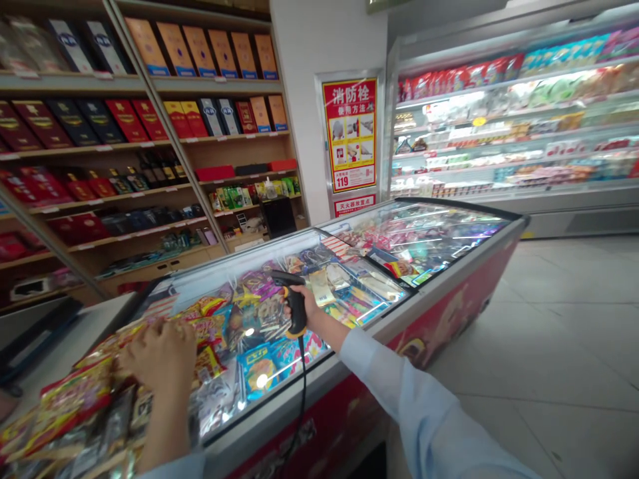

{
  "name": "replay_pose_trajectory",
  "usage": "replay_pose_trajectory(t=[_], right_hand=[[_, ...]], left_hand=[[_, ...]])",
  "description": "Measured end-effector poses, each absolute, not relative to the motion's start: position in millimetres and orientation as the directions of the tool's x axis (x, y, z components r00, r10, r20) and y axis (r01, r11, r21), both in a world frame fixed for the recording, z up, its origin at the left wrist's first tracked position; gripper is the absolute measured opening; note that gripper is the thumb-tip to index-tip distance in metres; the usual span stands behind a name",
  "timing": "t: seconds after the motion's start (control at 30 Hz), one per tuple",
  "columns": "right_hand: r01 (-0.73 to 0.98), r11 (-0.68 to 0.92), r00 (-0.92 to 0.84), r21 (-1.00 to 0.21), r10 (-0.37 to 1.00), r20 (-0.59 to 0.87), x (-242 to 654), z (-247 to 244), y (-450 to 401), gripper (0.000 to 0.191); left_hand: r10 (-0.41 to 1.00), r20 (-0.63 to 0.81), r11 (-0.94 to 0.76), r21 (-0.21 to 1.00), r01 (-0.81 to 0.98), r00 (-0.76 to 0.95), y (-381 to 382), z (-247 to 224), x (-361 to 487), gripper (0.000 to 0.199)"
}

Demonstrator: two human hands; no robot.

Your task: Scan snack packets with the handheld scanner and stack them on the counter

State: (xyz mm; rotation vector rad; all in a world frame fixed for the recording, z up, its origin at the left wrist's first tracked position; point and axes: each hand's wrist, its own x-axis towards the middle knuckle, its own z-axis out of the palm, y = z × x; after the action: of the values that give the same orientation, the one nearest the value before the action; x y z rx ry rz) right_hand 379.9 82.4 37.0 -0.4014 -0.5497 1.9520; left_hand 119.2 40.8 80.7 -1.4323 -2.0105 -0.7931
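- Currently, right grip point(302, 303) clenched around the black handheld barcode scanner point(296, 313), its head pointing left, over the open freezer, and its black cable point(302, 399) hanging down past the rim.
- Left grip point(158, 356) released, fingers spread and resting on the heap of foil snack packets point(64, 399); no packet visibly lifted.
- Packets lie at near left, spilling across the grey tabletop point(64, 332) and up to the freezer.
- Chest freezer point(449, 326) runs from near left to far right, red-fronted, more colourful packets inside under sliding glass point(424, 233).
- Far left: wall shelves point(150, 143) of boxed liquor and bottles.
- Far right: lit display fridge point(514, 126).
- Between them: red-and-yellow fire hydrant poster point(349, 136).
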Motion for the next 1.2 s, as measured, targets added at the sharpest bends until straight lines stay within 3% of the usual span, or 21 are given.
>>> replay_pose_trajectory(t=[0.07, 0.27, 0.47, 0.6, 0.73, 0.93, 1.2], right_hand=[[-0.775, -0.294, -0.344, -0.559, 0.939, -0.016, 413, 39, 79, 0.029], [-0.814, -0.007, -0.056, -0.581, 0.996, 0.067, 516, 31, 77, 0.024], [-0.789, 0.206, 0.187, -0.579, 0.978, 0.092, 619, 22, 78, 0.024], [-0.772, 0.293, 0.294, -0.565, 0.951, 0.091, 664, 20, 80, 0.022], [-0.777, 0.301, 0.323, -0.553, 0.945, 0.061, 687, 15, 83, 0.022], [-0.808, 0.293, 0.325, -0.511, 0.945, 0.029, 697, 0, 92, 0.021], [-0.807, 0.218, 0.287, -0.55, 0.957, -0.043, 697, -11, 99, 0.023]], left_hand=[[0.682, 0.715, 0.14, 0.081, 0.987, -0.155, 50, 91, 154, 0.05], [0.757, 0.65, -0.148, 0.065, 0.987, 0.07, 92, 98, 279, 0.041], [0.806, 0.527, -0.368, 0.09, 0.925, 0.27, 137, 89, 393, 0.033], [0.835, 0.428, -0.451, 0.169, 0.876, 0.347, 160, 78, 452, 0.033], [0.874, 0.34, -0.454, 0.31, 0.835, 0.349, 185, 60, 494, 0.038], [0.911, 0.308, -0.381, 0.381, 0.843, 0.273, 228, 41, 532, 0.047], [0.986, 0.166, -0.106, 0.453, 0.885, 0.033, 249, 20, 567, 0.079]])
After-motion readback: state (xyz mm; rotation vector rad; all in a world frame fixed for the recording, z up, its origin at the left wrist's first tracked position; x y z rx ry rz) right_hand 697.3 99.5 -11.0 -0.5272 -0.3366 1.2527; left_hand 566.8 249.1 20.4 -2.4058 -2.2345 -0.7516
